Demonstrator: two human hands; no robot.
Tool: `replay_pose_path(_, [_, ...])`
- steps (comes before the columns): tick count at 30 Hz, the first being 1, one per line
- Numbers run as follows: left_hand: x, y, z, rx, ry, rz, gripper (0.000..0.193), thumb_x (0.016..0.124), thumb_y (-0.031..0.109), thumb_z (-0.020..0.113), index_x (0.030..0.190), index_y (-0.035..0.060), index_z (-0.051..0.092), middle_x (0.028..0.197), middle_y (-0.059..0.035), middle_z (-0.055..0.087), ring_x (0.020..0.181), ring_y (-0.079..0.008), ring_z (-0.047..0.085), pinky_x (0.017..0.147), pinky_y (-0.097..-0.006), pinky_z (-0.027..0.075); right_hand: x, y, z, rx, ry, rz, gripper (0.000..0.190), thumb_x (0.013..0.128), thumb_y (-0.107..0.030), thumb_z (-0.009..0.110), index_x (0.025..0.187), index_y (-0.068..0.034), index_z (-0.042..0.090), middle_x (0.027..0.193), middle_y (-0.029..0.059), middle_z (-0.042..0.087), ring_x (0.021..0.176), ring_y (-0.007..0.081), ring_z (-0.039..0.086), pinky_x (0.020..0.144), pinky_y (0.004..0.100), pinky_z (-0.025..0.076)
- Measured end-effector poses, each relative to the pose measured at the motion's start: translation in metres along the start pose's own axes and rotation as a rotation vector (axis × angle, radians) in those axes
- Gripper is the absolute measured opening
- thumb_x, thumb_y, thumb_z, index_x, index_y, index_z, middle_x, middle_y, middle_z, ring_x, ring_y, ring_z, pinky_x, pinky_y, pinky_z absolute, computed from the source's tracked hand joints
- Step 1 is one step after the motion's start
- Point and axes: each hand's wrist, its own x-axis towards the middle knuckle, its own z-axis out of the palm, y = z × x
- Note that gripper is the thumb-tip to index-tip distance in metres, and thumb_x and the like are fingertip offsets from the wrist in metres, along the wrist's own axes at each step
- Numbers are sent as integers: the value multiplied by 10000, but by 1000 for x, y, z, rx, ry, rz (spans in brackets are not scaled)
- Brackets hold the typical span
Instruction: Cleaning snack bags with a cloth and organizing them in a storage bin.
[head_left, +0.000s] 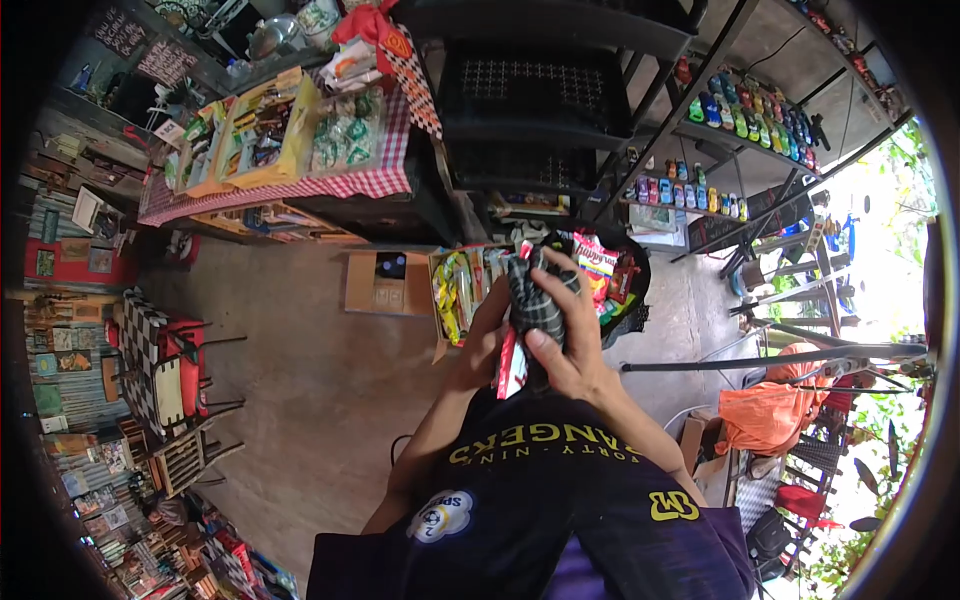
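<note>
In front of my chest, a dark checked cloth (534, 300) is bunched up between my hands. My right hand (574, 330) grips it from the right, thumb and fingers spread over its folds. A red-and-white packet (512, 367) stands close against the cloth, its ends showing above and below. My left hand (484, 337) is closed around the packet's left side, its fingers partly hidden. Beyond the hands, a cardboard box (435, 330) holds several upright snack packets (461, 289). To its right, a black bag or basin (637, 281) contains more snacks, among them a red-and-white snack pack (596, 266).
An opened cardboard piece (364, 281) lies on the concrete floor (315, 360). Ahead left, a table with a red checked cloth (300, 187) carries snack trays. Black plastic shelving (532, 112) rises ahead; toy cars (690, 195) line a rack at right. Checkerboard-topped furniture (142, 322) stands left.
</note>
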Motion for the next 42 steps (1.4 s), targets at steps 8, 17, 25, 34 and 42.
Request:
replay_pose_path(8, [-13, -15, -14, -20, 44, -42, 726, 911, 408, 499, 1452, 4, 233, 1429, -137, 371, 1304, -219, 383, 1059, -350, 326, 2, -15, 3, 24, -30, -33, 528, 847, -232, 632, 1323, -61, 479, 1381, 276, 332, 1274, 434, 369, 1046, 486, 321])
replay_pose_path(17, [-2, -3, -4, 193, 82, 40, 654, 884, 353, 478, 1397, -20, 318, 1383, -148, 404, 1271, -235, 407, 1048, -357, 317, 7, 1, 3, 52, 26, -72, 541, 854, -247, 599, 1338, -57, 451, 1376, 276, 347, 1263, 439, 377, 1051, 494, 304])
replay_pose_path(25, [7, -26, -24, -241, 232, -79, 537, 952, 295, 425, 1382, -17, 347, 1345, -151, 428, 1238, -238, 428, 1035, -347, 329, 10, 1, 11, 14, -8, -89, 517, 867, -320, 580, 1314, -80, 479, 1378, 279, 340, 1286, 464, 344, 1053, 515, 295])
replay_pose_path(34, [33, 8, -8, 180, 67, 110, 644, 901, 347, 434, 1416, -20, 310, 1322, -137, 441, 1241, -233, 427, 1060, -341, 290, 24, 33, 7, 124, 115, 47, 544, 845, -281, 590, 1322, -56, 458, 1359, 277, 367, 1249, 449, 388, 1044, 500, 306])
replay_pose_path(42, [31, -31, -22, -10, 125, -50, 519, 949, 271, 503, 1394, 56, 345, 1327, -107, 463, 1184, -185, 498, 962, -355, 464, 41, 22, -6, -119, -24, -177, 494, 803, -324, 644, 1249, -123, 570, 1372, 245, 390, 1325, 478, 301, 1071, 544, 276])
